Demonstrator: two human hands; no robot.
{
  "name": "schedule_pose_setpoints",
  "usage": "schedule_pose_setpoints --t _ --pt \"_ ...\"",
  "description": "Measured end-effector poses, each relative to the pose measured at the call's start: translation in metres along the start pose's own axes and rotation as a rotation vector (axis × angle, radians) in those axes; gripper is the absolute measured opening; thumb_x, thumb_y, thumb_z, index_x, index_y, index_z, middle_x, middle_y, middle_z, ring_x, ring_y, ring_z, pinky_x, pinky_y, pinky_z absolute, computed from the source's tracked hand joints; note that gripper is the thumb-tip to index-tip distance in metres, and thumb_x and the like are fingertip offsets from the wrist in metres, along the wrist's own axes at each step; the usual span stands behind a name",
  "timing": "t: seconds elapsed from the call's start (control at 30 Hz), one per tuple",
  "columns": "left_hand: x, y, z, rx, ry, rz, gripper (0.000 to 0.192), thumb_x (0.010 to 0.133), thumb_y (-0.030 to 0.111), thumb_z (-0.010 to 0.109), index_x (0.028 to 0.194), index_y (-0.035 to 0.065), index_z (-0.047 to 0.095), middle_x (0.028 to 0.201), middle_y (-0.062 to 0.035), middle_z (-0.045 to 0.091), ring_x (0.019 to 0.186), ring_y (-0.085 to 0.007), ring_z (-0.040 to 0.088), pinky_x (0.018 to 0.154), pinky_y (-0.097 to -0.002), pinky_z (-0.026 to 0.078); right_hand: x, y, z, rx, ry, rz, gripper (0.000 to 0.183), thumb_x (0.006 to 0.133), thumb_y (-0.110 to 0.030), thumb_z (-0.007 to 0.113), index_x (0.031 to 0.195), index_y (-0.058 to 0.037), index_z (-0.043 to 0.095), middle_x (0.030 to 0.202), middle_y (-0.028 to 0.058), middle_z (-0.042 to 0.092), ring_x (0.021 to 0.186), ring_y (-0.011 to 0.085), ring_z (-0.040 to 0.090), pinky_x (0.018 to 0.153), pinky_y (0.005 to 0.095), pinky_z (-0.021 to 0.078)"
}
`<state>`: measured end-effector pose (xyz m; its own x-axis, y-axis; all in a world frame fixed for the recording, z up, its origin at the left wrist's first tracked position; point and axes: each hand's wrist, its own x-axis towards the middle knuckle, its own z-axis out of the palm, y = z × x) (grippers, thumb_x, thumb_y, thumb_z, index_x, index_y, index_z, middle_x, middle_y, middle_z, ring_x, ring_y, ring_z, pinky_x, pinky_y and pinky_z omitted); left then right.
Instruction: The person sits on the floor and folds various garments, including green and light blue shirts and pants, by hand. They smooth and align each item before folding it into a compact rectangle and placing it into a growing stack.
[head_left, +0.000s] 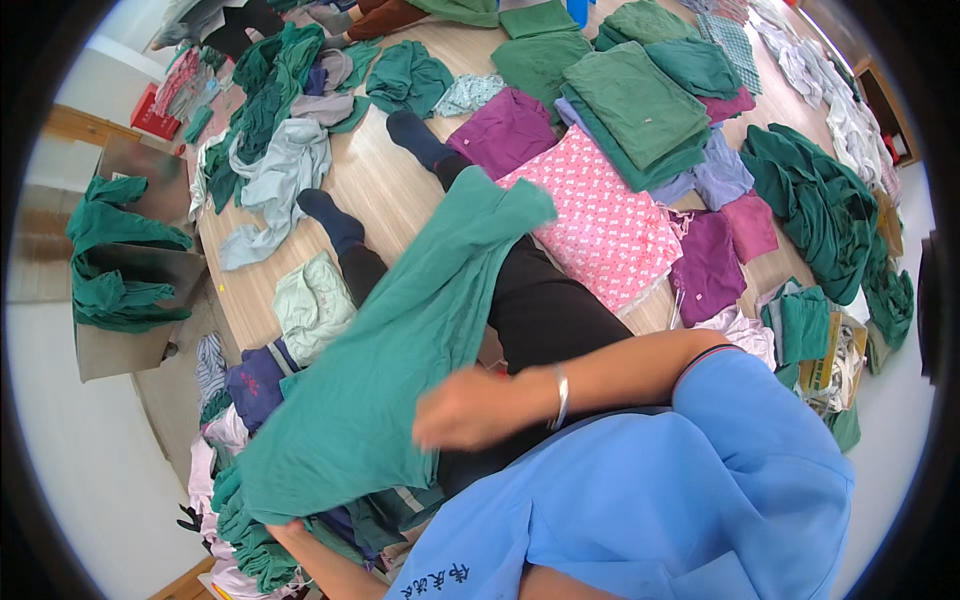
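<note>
A green cloth garment (382, 352), long and shaped like folded trousers, stretches across my outstretched legs in black trousers (551, 311). Its narrow end lies over my lower leg, near the purple and pink cloths. At its wide end, lower left, my left hand (285, 529) grips the edge, its fingers mostly hidden by the cloth. My right hand (469, 409), with a silver bangle (561, 397) at the wrist, is curled and blurred by motion over the garment's near edge. Whether it holds the fabric cannot be told.
Folded green cloths (637, 105) are stacked beyond a pink patterned cloth (592, 217). Purple cloths (510, 131) lie nearby. A loose green heap (810, 202) is at the right. At the left, green garments hang over a metal panel (124, 352). A pale green garment (311, 304) lies by my leg.
</note>
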<state>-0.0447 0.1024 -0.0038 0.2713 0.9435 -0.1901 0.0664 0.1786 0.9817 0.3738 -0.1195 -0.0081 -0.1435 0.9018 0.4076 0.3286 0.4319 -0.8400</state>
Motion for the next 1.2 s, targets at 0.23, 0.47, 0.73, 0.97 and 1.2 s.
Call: schedule_pose_setpoints --t 0.23,0.47,0.73,0.97,1.2 --pt "-0.016 -0.062 -0.058 0.687 -0.362 0.387 0.065 0.072 0.042 0.06 0.117 -0.0033 0.05 0.12 -0.0135 0.053 0.109 -0.0257 0.049 0.094 -0.0371 0.036 -0.071 0.176 -0.137 -0.576 0.742 0.845 0.027 0.069 -0.013 0.064 0.093 -0.0018 0.061 0.078 0.016 0.062 0.076 0.0317 0.06 0.071 0.0382 0.0484" --pt "0.011 -0.086 -0.068 0.563 -0.044 -0.103 0.049 0.082 0.024 0.054 0.122 -0.0034 0.046 0.123 -0.0119 0.051 0.11 -0.0228 0.05 0.093 -0.034 0.039 -0.056 0.233 -0.187 -0.373 0.141 0.901 0.014 0.063 -0.007 0.058 0.075 -0.0022 0.063 0.064 0.0163 0.06 0.064 0.0276 0.061 0.059 0.0384 0.0491" --pt "0.037 -0.083 -0.061 0.723 0.119 -0.311 0.052 0.082 0.029 0.056 0.122 -0.0027 0.045 0.123 -0.0117 0.05 0.111 -0.0243 0.05 0.093 -0.0352 0.04 0.016 0.285 -0.306 -0.097 0.555 0.811 0.049 0.073 -0.024 0.071 0.111 -0.0006 0.053 0.095 0.0104 0.06 0.079 0.0178 0.058 0.067 0.0283 0.0472" --pt "0.05 -0.092 -0.042 0.68 0.129 -0.355 0.051 0.083 0.028 0.055 0.123 -0.0018 0.045 0.123 -0.0117 0.05 0.111 -0.0246 0.05 0.093 -0.0356 0.04 -0.03 0.314 -0.24 0.366 0.406 1.329 0.06 0.075 -0.04 0.068 0.113 0.004 0.053 0.099 0.0136 0.059 0.072 0.0186 0.058 0.053 0.0294 0.0472" --pt "0.051 -0.1 -0.034 0.644 0.133 -0.372 0.049 0.084 0.027 0.054 0.124 -0.001 0.044 0.124 -0.0117 0.05 0.111 -0.0248 0.05 0.093 -0.036 0.041 -0.017 0.297 -0.285 0.339 0.631 1.145 0.031 0.064 -0.009 0.071 0.093 -0.0015 0.061 0.071 0.0034 0.061 0.053 0.0136 0.053 0.045 0.0265 0.0421"
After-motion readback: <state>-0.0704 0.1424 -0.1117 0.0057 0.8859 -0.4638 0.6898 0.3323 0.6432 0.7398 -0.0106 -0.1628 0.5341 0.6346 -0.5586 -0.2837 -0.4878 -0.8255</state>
